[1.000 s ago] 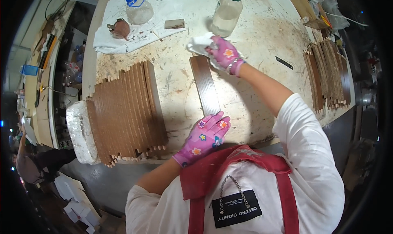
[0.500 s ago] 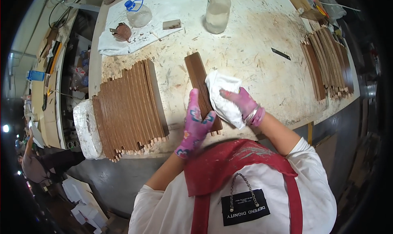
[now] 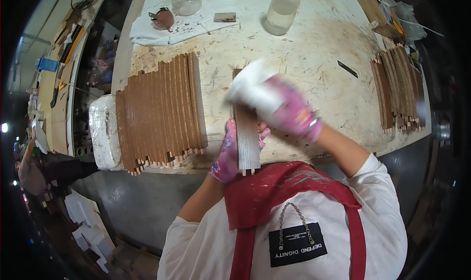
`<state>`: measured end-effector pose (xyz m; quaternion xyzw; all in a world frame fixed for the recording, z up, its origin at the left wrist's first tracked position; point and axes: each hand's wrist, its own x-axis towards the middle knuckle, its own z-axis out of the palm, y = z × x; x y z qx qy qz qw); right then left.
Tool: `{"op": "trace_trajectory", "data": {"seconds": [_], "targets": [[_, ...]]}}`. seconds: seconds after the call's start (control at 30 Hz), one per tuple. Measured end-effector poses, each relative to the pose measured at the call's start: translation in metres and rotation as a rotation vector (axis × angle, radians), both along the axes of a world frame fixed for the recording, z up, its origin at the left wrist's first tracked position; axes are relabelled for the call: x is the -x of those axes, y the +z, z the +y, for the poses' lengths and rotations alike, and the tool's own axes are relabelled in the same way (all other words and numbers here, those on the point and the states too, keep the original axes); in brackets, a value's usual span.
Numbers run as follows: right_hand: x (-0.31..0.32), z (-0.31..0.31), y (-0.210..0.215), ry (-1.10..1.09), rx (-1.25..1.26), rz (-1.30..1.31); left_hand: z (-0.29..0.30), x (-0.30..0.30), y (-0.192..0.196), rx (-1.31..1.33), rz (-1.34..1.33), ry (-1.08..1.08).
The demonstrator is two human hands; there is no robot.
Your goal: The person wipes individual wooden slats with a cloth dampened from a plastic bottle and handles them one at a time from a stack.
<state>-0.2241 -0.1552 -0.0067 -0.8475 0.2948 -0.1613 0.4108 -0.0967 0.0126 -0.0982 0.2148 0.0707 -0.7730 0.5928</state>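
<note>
A brown wooden slat (image 3: pixel 248 145) with pale dowels at its near end stands out in front of me, its near half catching the light. My left hand (image 3: pixel 226 155), in a pink flowered glove, is wrapped round it from the left, with fingertips showing on the right side. A bunched white cloth (image 3: pixel 257 89), smeared by motion, lies across the slat's far part. Gripping that cloth is my right hand (image 3: pixel 293 109), also in a pink glove and blurred. Left of the slat, a row of similar brown slats (image 3: pixel 159 111) stands packed on edge.
A white wrapped block (image 3: pixel 104 133) borders the row's left end. More slats (image 3: pixel 400 89) stand at the table's right. At the back are a clear bottle (image 3: pixel 283 10), a blue-capped jug (image 3: pixel 186 4), a spread white cloth (image 3: pixel 147 32) and a small block (image 3: pixel 224 17). A dark strip (image 3: pixel 347 69) lies on the right.
The slat has turned more upright in view and come nearer to me, its face now shining. My right hand and the cloth have moved up and left onto its far part. The view has shifted slightly.
</note>
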Motion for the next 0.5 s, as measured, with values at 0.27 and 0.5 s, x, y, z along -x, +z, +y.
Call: {"op": "trace_trajectory", "data": {"seconds": [0.27, 0.5], "targets": [[-0.066, -0.115, -0.058, -0.134, 0.286, 0.261, -0.009, 0.014, 0.008, 0.116, -0.076, -0.058], [-0.037, -0.040, -0.030, 0.231, 0.501, 0.298, -0.003, 0.008, 0.024, -0.085, 0.127, 0.026]]}}
